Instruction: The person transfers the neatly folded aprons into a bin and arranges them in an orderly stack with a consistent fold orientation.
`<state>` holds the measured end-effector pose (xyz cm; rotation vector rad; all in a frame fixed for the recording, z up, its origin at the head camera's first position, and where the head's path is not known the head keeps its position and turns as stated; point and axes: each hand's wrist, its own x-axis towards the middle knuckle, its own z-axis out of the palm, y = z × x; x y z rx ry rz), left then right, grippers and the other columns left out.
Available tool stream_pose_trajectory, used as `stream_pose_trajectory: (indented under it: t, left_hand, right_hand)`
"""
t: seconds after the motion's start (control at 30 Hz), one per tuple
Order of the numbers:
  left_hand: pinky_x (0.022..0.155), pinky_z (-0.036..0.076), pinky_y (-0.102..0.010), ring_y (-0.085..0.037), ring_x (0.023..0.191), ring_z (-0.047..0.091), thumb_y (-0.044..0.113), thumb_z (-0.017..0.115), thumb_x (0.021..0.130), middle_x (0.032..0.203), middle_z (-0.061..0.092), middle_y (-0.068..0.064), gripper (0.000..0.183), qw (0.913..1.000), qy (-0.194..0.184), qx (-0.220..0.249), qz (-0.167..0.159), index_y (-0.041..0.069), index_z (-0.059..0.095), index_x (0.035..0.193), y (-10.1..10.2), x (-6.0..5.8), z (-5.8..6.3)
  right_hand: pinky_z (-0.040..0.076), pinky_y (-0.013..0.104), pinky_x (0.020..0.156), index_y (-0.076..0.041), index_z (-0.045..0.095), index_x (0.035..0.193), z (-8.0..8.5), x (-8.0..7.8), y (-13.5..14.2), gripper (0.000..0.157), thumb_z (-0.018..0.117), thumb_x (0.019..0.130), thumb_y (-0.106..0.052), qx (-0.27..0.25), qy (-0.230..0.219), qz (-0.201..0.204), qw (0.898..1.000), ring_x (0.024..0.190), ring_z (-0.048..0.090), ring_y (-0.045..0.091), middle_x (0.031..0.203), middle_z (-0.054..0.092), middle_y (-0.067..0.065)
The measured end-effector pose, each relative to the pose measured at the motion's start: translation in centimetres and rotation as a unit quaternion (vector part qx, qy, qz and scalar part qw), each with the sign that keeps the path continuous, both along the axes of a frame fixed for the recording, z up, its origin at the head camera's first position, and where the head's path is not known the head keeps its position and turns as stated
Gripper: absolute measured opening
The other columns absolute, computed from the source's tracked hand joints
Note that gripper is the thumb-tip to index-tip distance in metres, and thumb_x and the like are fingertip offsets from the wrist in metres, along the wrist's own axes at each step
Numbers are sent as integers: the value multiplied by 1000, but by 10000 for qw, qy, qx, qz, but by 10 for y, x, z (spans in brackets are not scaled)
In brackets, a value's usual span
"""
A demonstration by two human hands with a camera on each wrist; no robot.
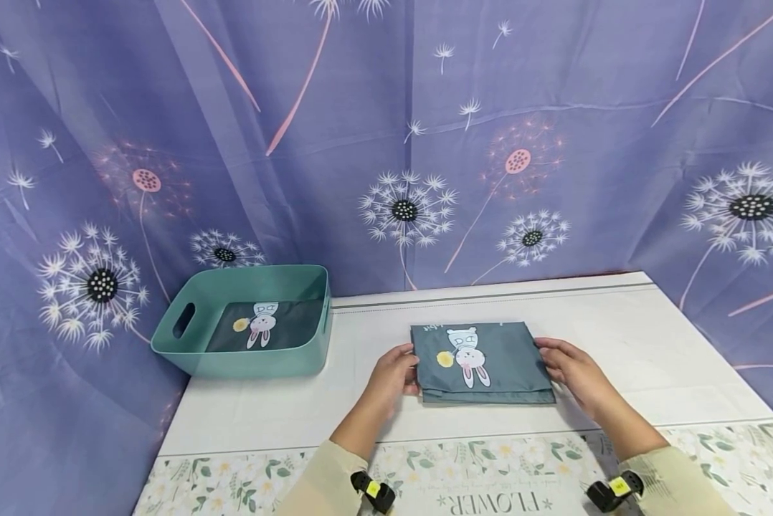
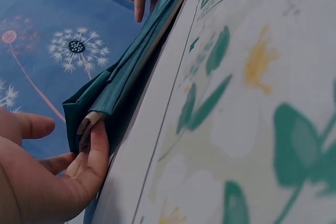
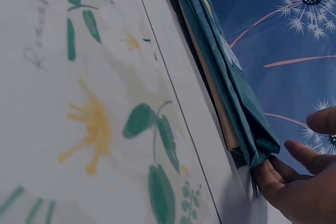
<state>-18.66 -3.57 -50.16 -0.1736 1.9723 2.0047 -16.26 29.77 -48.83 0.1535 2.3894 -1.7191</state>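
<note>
- The folded teal cloth (image 1: 509, 355) lies between the left hand (image 1: 394, 374) and right hand (image 1: 575, 374).
- Left fingertips touch its left end, thumb standing apart.
- Right fingers touch the right end, partly beneath, thumb apart.
- It looks light, soft, perhaps slick; layers may slip, so both short ends, supported from below, seem the best hold.
- Left of the left hand, a basket (image 1: 257, 364) holds a similar cloth (image 1: 296, 326).

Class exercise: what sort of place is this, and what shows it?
Probably a makeshift indoor workspace, perhaps at home: a dandelion-print curtain hangs behind a partly flower-printed table, where a green bin stands.
</note>
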Motion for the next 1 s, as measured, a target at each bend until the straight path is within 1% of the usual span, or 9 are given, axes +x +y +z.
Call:
stream_pose_trajectory:
  t: [0.1, 0.23, 0.33, 0.47, 0.57, 0.63, 0.77, 0.87, 1.0]
  left_hand:
    - [65, 57, -23, -12, 84, 65, 19, 51, 98, 108, 70, -14, 51, 10000, -13, -13, 23, 6, 50, 147, -4, 0, -1]
    - [64, 56, -22, -12, 82, 63, 18, 52, 99, 104, 68, -13, 50, 10000, -12, 21, 72, 5, 51, 147, -9, -1, -3]
    - [63, 55, -22, -11, 80, 62, 18, 52, 99, 102, 68, -11, 49, 10000, 2, 16, 93, 5, 51, 147, -13, -2, -3]
    - [63, 54, -22, -11, 79, 61, 19, 51, 100, 100, 68, -10, 49, 9999, -18, -21, 99, 6, 50, 147, -18, -2, -2]
    - [62, 53, -22, -12, 80, 60, 18, 51, 100, 102, 67, -10, 49, 9999, 4, -45, 129, 5, 50, 147, -20, -3, -1]
    - [62, 52, -22, -12, 81, 59, 18, 51, 100, 103, 67, -10, 48, 9998, 30, -46, 190, 4, 51, 146, -20, -3, -1]
    - [62, 51, -23, -13, 82, 58, 18, 52, 99, 103, 66, -10, 47, 9994, 54, -27, 344, 4, 53, 144, -22, -5, -3]
    - [62, 51, -23, -13, 82, 57, 18, 52, 99, 104, 66, -10, 46, 9991, 73, -18, 418, 4, 53, 143, -24, -5, -4]
    - [60, 49, -23, -12, 79, 56, 17, 52, 99, 101, 65, -8, 45, 9990, 94, -15, 447, 3, 53, 142, -29, -6, -4]
  right_hand:
    - [47, 7, 88, 2, 34, 154, -1, 0, -3, 61, 41, 109, -38, 0, 17, 23, 10000, 115, 48, -10, 161, 31, 26]
    - [47, 8, 89, 2, 35, 154, -1, 0, -8, 60, 42, 109, -38, -25, 6, 40, 10000, 117, 47, -7, 161, 31, 26]
    - [48, 10, 90, 1, 35, 154, -1, 0, -12, 60, 43, 109, -37, -15, -4, 57, 10000, 123, 48, 1, 160, 33, 26]
    - [48, 12, 91, 1, 35, 154, -1, 0, -16, 58, 42, 109, -35, -34, -20, 110, 9999, 133, 50, 20, 160, 33, 26]
    - [49, 14, 94, 1, 34, 154, -1, -1, -18, 58, 41, 109, -34, -96, -31, 149, 9998, 139, 46, 34, 161, 32, 26]
    - [50, 18, 97, 1, 34, 155, -2, -1, -20, 58, 41, 109, -35, -98, -36, 167, 9998, 142, 43, 38, 161, 32, 26]
    - [51, 25, 103, -1, 35, 155, -2, -2, -23, 57, 42, 109, -35, -70, -63, 171, 9998, 143, 43, 36, 161, 33, 24]
    - [51, 26, 103, 0, 36, 154, -2, -2, -26, 57, 42, 109, -35, -111, -61, 182, 9998, 142, 44, 35, 161, 33, 24]
    - [50, 21, 101, 0, 37, 154, -2, -3, -30, 58, 43, 109, -36, -194, -10, 216, 9996, 142, 43, 35, 161, 33, 24]
